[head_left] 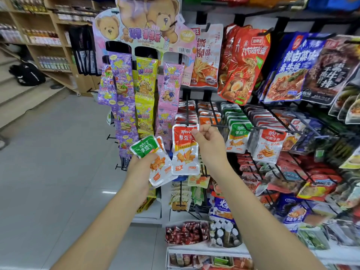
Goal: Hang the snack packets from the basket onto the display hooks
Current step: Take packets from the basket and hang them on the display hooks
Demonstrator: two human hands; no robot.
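Hanging upright at the front end of a black hook (187, 110), the red packet (185, 151) sits level with the lower rows of the snack rack (272, 121). Whether its top hole is already over the hook tip is hard to make out. The right hand (209, 145) pinches the packet's upper right corner between thumb and curled fingers, and its fingertips are partly hidden behind the packet's edge. Just left and lower, the left hand (141, 168) grips a fanned bunch of packets (159, 168) with a green packet (145, 147) on top. The thumb lies across the front and the other fingers are hidden behind. The number of packets in the bunch cannot be counted. More red packets (184, 106) crowd the hook behind, blurred together. A bear display (144, 36) with candy strips stands to the left, above grey floor (48, 152).
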